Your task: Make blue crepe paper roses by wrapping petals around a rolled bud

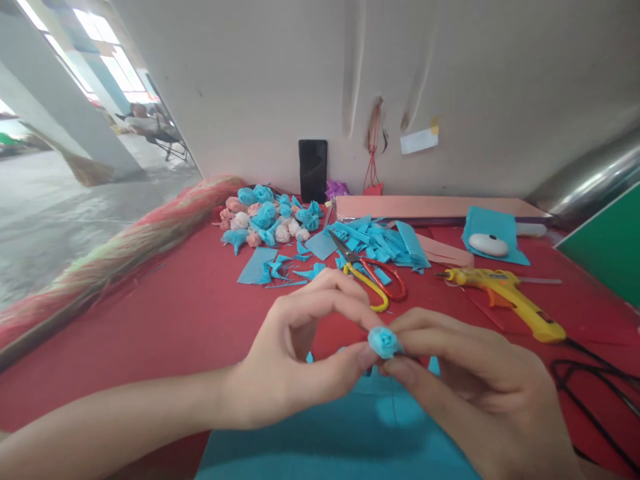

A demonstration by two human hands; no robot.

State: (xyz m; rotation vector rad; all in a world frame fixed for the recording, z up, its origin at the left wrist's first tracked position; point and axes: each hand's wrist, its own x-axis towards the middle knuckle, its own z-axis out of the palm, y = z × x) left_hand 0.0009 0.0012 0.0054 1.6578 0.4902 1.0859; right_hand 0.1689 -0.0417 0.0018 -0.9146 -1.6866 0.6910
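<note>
A small rolled blue paper rose [384, 342] is pinched between both hands, its spiral top facing me. My left hand [310, 347] grips it from the left with thumb and forefinger. From the right, my right hand [465, 373] holds its base between thumb and fingers. Below the hands lies a large blue paper sheet [320, 440] on the red table. Just beyond them rest scissors [367, 267] with one yellow and one red handle, beside a heap of cut blue paper pieces [380, 241]. Finished blue, pink and white paper roses [265, 217] are piled at the back left.
A yellow glue gun [510, 297] lies at the right, its black cable [590, 393] curling along the edge. A phone [313, 170] leans on the back wall. A white oval device [488, 245] sits on blue paper. Behind is a long pink paper strip [430, 207].
</note>
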